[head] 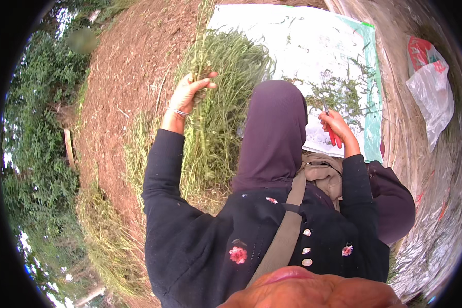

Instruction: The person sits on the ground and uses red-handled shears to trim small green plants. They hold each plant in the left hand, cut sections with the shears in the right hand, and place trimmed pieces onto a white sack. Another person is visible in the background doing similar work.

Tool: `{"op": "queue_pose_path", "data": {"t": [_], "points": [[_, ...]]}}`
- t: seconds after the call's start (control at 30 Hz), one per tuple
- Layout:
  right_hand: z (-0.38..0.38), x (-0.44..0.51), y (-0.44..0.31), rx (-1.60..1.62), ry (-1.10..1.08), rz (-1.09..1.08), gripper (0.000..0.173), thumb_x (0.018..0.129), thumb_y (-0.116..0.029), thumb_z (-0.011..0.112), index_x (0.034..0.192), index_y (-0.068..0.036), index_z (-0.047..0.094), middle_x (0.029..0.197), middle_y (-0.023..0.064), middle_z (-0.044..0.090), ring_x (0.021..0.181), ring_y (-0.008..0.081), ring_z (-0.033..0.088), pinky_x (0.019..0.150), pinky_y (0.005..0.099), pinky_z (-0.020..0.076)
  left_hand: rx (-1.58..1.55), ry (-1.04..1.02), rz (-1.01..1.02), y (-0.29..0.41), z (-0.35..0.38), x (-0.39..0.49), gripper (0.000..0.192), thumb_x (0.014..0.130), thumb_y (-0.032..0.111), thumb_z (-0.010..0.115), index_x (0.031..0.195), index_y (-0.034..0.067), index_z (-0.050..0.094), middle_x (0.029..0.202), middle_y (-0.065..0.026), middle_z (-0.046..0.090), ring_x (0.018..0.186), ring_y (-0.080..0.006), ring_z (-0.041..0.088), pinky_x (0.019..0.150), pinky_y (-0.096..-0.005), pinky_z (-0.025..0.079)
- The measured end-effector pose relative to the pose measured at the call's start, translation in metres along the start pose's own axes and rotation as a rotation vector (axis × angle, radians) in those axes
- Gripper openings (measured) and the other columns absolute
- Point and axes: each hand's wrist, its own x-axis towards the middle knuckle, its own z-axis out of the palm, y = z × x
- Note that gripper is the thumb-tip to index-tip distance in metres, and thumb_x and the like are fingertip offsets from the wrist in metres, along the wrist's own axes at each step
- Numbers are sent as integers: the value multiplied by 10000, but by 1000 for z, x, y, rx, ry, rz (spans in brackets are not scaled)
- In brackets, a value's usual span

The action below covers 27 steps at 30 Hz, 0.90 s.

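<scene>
My left hand [184,94] grips a bundle of long green plant stems [200,50] and holds it upright in the picture. Beneath and beside that hand spreads a large heap of cut leafy stalks [231,57]. In my right hand [338,126] is a pair of snips [334,137] with red handles, blades pointing away from me. The blades look narrow; whether they are apart is too small to tell. Below them lies a white sheet [312,42] with a green border, strewn with small green plant clippings [337,90].
Purple cloth [273,131] covers a knee before me, and a beige bag [323,173] rests on my lap. A plastic bag [433,92] lies to the right on plastic film [431,200]. Bare brown soil [134,50], dry stalks [107,238] and bushes [38,115] are left.
</scene>
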Motion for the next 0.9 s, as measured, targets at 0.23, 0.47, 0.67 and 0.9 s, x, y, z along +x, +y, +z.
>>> {"op": "queue_pose_path", "data": {"t": [0.23,0.47,0.67,0.9], "points": [[-5,-1,7,-103,-25,58,240,840,-258,558,905,-27,549,741,34,534,597,123,511,558,273,447,418,465,-21,-4,-188,-133,328,818,33,571,1144,3,543,1022,-66,632,721,-93,586,720,-231,459],[2,-11,2,-162,1,130,223,844,-245,569,894,-29,545,714,28,524,590,119,502,557,263,439,1727,1238,-409,-28,-419,-268,904,650,411,754,1366,79,315,1311,-219,407,1108,-318,494,867,-439,446],[11,-15,-10,-152,5,152,196,851,-240,564,870,-47,534,694,12,510,581,101,480,545,251,419,815,783,-31,-102,-270,-183,454,814,326,657,1120,-2,588,1087,-154,617,992,-211,597,857,-305,471],[7,-17,-3,-138,19,107,197,849,-244,573,865,-52,534,661,-2,493,569,91,464,536,232,402,583,84,-552,-90,-78,-162,629,682,579,687,940,8,629,817,-90,627,746,-140,591,726,-283,483]]}}
